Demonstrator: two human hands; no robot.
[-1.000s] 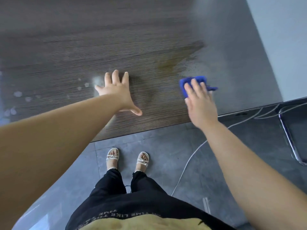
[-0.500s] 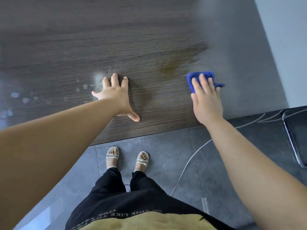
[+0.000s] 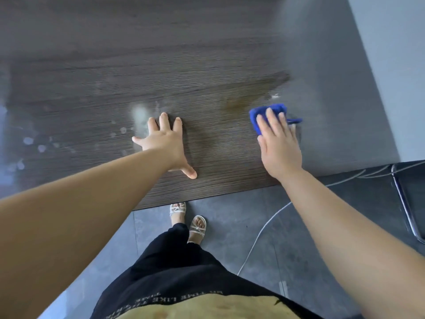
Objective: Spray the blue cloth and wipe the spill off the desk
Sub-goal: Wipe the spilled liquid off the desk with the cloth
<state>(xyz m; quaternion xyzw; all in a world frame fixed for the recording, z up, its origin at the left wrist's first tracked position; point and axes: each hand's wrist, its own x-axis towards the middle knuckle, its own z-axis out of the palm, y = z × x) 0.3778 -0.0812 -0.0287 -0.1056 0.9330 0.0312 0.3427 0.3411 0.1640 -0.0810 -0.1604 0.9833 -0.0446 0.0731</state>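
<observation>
My right hand (image 3: 279, 143) presses flat on a folded blue cloth (image 3: 257, 113) on the dark wood desk (image 3: 161, 65), near its right end. Only the cloth's far edge shows past my fingers. A brownish wet smear (image 3: 239, 100) lies on the desk just left of and beyond the cloth. My left hand (image 3: 166, 143) rests palm down on the desk with fingers spread, holding nothing. Pale droplets and a shiny wet patch (image 3: 138, 113) sit just beyond my left fingertips. No spray bottle is in view.
The desk's near edge (image 3: 207, 196) runs above my sandalled feet on a grey tiled floor. A white cable (image 3: 259, 236) trails across the floor at right. A chrome chair frame (image 3: 404, 203) stands at far right. A pale wall (image 3: 395, 65) borders the desk's right end.
My right hand and the cloth have slid slightly left along the desk, nearer the brown smear. My left hand has stayed planted. The view has shifted a little.
</observation>
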